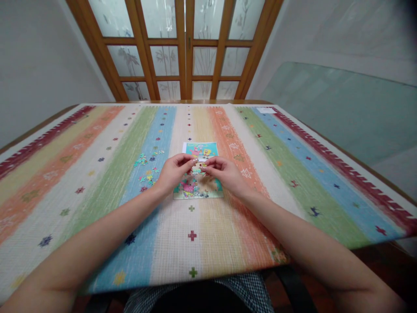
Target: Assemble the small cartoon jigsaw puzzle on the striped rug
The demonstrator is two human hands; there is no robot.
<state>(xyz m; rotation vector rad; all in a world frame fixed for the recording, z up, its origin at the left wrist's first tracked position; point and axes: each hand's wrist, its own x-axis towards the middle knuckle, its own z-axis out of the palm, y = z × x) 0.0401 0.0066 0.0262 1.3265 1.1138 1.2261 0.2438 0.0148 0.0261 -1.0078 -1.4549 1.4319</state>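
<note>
A partly assembled jigsaw puzzle [187, 190] lies on the striped tablecloth in front of me, with pink, green and turquoise parts. Just behind it is a reference picture card [202, 149] with cartoon figures on turquoise. Both hands are over the puzzle's far part, fingertips almost meeting. My right hand [226, 174] pinches a small puzzle piece [203, 165], yellowish and mostly covered by the fingers. Thumb and forefinger of my left hand [176, 171] are pressed together; whatever is between them is too small to make out. Loose puzzle pieces [150, 177] are scattered left of my left hand.
More loose pieces [140, 160] lie farther back on the blue stripe. The patterned tablecloth [192, 252] covers the table up to its near edge. A white slip of paper [266, 110] rests at the far right. Behind the table are wooden glass doors [185, 48].
</note>
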